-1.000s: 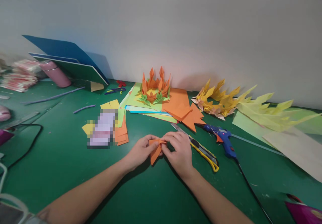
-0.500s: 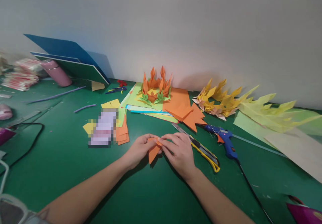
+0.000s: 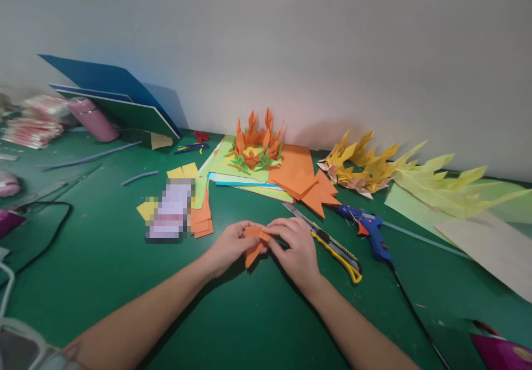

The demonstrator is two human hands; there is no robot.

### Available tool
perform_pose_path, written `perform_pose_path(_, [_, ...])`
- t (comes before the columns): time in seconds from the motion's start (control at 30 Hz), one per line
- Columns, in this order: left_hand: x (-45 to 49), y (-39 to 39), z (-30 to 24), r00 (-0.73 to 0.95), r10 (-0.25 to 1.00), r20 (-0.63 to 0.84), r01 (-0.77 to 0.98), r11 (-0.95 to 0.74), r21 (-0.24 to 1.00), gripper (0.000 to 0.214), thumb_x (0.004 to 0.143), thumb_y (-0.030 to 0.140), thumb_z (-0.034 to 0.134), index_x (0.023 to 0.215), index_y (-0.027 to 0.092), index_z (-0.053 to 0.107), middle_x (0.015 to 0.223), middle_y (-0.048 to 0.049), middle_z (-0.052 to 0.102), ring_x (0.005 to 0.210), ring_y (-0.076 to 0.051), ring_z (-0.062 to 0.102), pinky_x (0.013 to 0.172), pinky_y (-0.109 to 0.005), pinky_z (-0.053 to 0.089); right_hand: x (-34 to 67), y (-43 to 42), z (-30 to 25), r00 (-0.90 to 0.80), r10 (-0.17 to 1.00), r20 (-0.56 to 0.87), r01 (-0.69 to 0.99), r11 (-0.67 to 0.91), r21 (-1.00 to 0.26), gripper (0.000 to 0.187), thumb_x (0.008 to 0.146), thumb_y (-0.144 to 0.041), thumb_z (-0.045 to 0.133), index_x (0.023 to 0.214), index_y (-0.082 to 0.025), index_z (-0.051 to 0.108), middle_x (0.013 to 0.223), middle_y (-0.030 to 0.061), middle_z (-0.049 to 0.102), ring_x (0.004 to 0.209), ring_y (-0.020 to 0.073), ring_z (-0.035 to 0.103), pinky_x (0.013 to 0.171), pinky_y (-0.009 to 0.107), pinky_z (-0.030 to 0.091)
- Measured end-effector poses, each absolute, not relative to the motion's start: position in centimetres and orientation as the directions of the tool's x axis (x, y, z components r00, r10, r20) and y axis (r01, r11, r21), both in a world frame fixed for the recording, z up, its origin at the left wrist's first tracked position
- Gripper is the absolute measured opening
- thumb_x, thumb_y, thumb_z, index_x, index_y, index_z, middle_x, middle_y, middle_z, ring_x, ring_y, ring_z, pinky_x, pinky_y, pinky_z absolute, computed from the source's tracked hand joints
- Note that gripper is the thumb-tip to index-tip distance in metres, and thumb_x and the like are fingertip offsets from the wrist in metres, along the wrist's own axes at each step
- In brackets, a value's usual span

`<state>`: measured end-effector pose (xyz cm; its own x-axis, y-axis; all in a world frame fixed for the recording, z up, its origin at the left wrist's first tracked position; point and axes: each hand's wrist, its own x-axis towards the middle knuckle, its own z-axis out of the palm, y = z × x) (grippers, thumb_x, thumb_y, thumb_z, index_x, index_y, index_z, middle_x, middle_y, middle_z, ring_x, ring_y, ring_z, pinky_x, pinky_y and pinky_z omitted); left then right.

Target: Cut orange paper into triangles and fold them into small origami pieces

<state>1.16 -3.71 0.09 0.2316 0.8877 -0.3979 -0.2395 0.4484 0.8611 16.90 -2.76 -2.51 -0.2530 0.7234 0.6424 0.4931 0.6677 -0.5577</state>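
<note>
Pinching creased, pointed orange paper (image 3: 252,252)

Craft workspace, paper-craft type; home or workshop, can't tell. Shown by: wide green-topped work table (image 3: 233,314) against plain pale grey wall (image 3: 266,43), small folded orange paper piece (image 3: 251,255), spiky orange folded-paper ring (image 3: 272,149), spiky yellow folded-paper ring (image 3: 374,175), stacked coloured paper sheets (image 3: 299,159), blue plastic pistol-shaped glue gun (image 3: 377,238) near yellow-handled steel-bladed utility knife (image 3: 336,248).
</note>
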Motion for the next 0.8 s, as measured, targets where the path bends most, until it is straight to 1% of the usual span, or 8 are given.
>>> perform_pose_path(0.3, [1.37,-3.83,0.63,0.254,0.895,-0.367,-0.141,0.410,0.901,0.025,0.062,0.021,0.073,0.080,0.012,0.058,0.062,0.0000,0.066,0.057,-0.010,0.060,0.061,-0.021,0.045,16.82,-2.57,-2.61,-0.243,0.782,0.575,0.464,0.614,-0.639,0.005,0.081,-0.018,0.060,0.080,-0.021,0.064,0.080,0.0024,0.067,0.078,0.0194,0.059,0.072,0.034,0.043])
perform_pose_path(0.43, [1.38,-3.82,0.47,0.263,0.903,-0.341,-0.142,0.386,0.912,0.030,0.064,0.024,0.073,0.084,0.015,0.053,0.062,0.0016,0.066,0.059,-0.011,0.060,0.064,-0.023,0.045,16.76,-2.57,-2.58,-0.229,0.796,0.561,0.465,0.595,-0.655,0.006,0.079,-0.016,0.059,0.080,-0.021,0.063,0.079,0.0025,0.067,0.078,0.0200,0.059,0.072,0.035,0.043])
perform_pose_path(0.53, [1.33,-3.81,0.21,0.262,0.907,-0.331,-0.151,0.377,0.914,0.033,0.064,0.030,0.075,0.082,0.017,0.050,0.062,0.0028,0.065,0.060,-0.011,0.060,0.066,-0.024,0.046,16.77,-2.61,-2.48,-0.234,0.790,0.567,0.457,0.604,-0.653,0.005,0.081,-0.019,0.058,0.083,-0.021,0.062,0.081,0.0030,0.068,0.078,0.0202,0.060,0.072,0.036,0.044])
perform_pose_path(0.67, [1.28,-3.74,0.20,0.258,0.905,-0.339,-0.140,0.382,0.913,0.035,0.064,0.040,0.075,0.079,0.012,0.058,0.067,-0.0002,0.065,0.059,-0.010,0.057,0.063,-0.023,0.045,16.81,-2.69,-2.32,-0.212,0.772,0.599,0.455,0.620,-0.639,0.010,0.085,-0.020,0.053,0.087,-0.021,0.063,0.083,0.0036,0.068,0.081,0.0202,0.060,0.074,0.036,0.045])
perform_pose_path(0.8, [1.27,-3.63,0.50,0.295,0.889,-0.349,-0.170,0.409,0.897,0.042,0.062,0.045,0.076,0.082,0.010,0.065,0.068,-0.0019,0.065,0.058,-0.009,0.056,0.060,-0.022,0.044,16.79,-2.78,-2.19,-0.188,0.755,0.628,0.472,0.630,-0.617,0.011,0.083,-0.018,0.054,0.086,-0.021,0.065,0.082,0.0041,0.066,0.080,0.0199,0.058,0.074,0.036,0.045])
